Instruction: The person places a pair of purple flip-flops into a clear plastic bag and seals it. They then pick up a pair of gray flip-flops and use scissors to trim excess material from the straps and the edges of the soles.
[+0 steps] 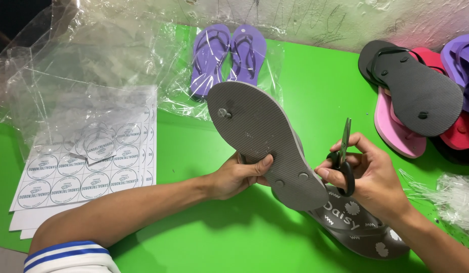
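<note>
My left hand (240, 174) grips a grey flip-flop (262, 139) by its edge, sole turned up toward me, thumb pressed on the ribbed underside. My right hand (368, 174) holds black-handled scissors (344, 156) with the blades pointing up, right beside the heel end of that sole. A second grey flip-flop (358, 225) with white printed patterns lies face up on the green table (315, 91), under the raised one and my right wrist.
A bagged purple pair (228, 55) lies at the back centre. A pile of black, pink, red and purple flip-flops (421, 96) sits far right. Round sticker sheets (88, 167) and clear plastic bags (77, 65) cover the left. Plastic scraps (449, 194) lie at right.
</note>
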